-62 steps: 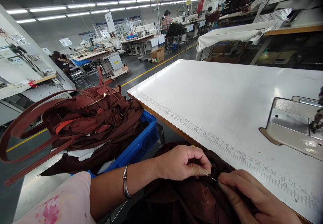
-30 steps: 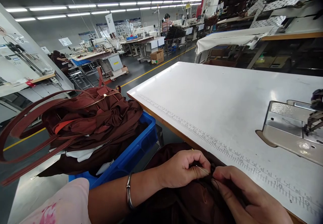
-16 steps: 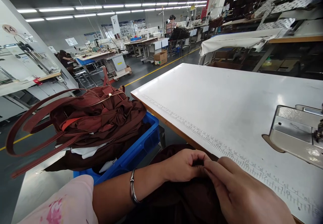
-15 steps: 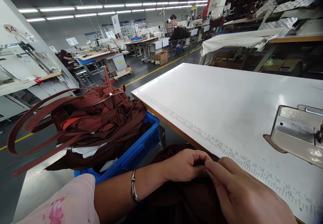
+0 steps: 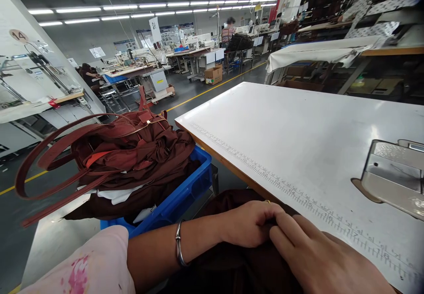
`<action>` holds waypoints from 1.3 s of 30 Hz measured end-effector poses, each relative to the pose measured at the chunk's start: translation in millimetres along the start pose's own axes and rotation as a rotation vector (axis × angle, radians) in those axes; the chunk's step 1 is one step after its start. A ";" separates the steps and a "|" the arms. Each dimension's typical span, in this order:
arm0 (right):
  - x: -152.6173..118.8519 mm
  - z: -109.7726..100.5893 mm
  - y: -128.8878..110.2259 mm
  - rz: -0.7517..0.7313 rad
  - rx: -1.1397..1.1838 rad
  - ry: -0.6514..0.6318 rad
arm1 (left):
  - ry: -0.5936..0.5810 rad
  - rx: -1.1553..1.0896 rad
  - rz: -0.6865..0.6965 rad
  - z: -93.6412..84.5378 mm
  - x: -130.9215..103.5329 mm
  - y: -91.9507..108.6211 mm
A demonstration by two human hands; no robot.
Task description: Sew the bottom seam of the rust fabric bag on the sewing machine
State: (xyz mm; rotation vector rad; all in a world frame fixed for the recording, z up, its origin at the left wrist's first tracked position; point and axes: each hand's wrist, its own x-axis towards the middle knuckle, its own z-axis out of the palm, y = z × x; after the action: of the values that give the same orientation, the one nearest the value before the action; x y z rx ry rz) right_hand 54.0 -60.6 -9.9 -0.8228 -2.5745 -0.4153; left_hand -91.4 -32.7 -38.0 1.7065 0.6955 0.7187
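Observation:
Dark brown fabric (image 5: 245, 263) lies in my lap below the table's front edge. My left hand (image 5: 248, 223), with a silver bangle on its wrist, is closed at the fabric's upper part. Against it, my right hand (image 5: 311, 245) has its fingers bent and pressed together, the fingertips meeting the left hand's. The fabric runs beneath both hands. What exactly the fingertips pinch is hidden between them.
A white table (image 5: 281, 126) with a printed ruler bears a sewing machine bed (image 5: 394, 170) at right. At left, a blue crate (image 5: 185, 196) holds piled brown bags (image 5: 132, 148) with looping straps. A seated person (image 5: 228, 33) is far back.
The view has shifted slightly, so the surroundings sit a little further right. My hands stay together, and the right hand's fingers now overlap the left hand's more.

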 end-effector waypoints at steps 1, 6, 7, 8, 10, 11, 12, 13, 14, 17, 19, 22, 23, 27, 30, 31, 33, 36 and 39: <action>-1.2 0.7 0.3 0.006 -0.002 -0.003 | 0.005 -0.008 -0.025 -0.2 0.4 -0.4; -6.5 6.8 0.3 0.144 0.012 -0.013 | 0.011 -0.079 -0.069 1.8 2.0 -7.5; -7.5 7.8 -0.1 0.177 0.001 -0.015 | 0.008 -0.076 -0.062 2.2 2.1 -8.7; -8.7 8.7 -0.7 0.209 -0.013 -0.011 | 0.009 -0.074 -0.058 2.6 2.1 -9.3; -11.8 10.1 -2.5 0.263 -0.029 -0.004 | 0.013 -0.081 -0.061 2.9 1.7 -8.9; -13.7 10.7 -3.6 0.285 -0.024 -0.001 | 0.016 -0.090 -0.069 2.9 1.4 -7.9; -15.6 11.4 -4.8 0.303 -0.008 0.000 | 0.015 -0.097 -0.078 2.7 1.1 -6.6; -17.4 12.0 -6.0 0.324 0.018 0.002 | 0.011 -0.096 -0.085 2.4 0.9 -5.1; -18.9 12.6 -6.9 0.340 0.050 0.007 | 0.007 -0.084 -0.088 2.0 0.8 -3.7; -19.3 12.8 -7.8 0.329 0.126 0.042 | 0.015 0.006 -0.057 1.4 1.4 -0.3; -15.6 10.5 -7.0 0.277 0.151 0.058 | 0.036 0.063 -0.016 2.1 2.2 1.3; -6.2 5.2 -6.6 0.207 0.226 0.070 | 0.073 0.062 0.045 4.6 3.2 3.7; -3.1 3.9 -7.0 0.204 0.245 0.089 | 0.088 0.051 0.061 5.3 3.2 4.5; 1.8 5.6 -9.3 0.235 0.241 0.193 | 0.115 0.085 0.058 5.8 2.3 6.7; -2.8 10.5 -7.8 0.289 0.254 0.159 | 0.068 0.150 0.034 3.7 2.1 5.9; -4.8 11.2 -6.6 0.300 0.272 0.126 | 0.052 0.156 0.030 2.9 2.2 5.5; -8.0 9.8 -3.7 0.273 0.304 0.058 | 0.026 0.156 0.013 1.3 2.6 5.0; -9.2 2.1 1.3 0.147 0.335 -0.011 | -0.020 0.178 -0.021 -0.8 3.3 6.8; -7.2 -5.3 6.3 0.052 0.301 -0.053 | -0.053 0.199 -0.024 -1.8 4.4 10.4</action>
State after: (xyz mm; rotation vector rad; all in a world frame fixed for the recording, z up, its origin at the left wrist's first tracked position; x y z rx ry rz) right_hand 64.6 -61.2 -7.6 -0.7978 -2.5705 0.0115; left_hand -89.0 -30.6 -27.0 1.8878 0.7697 0.6011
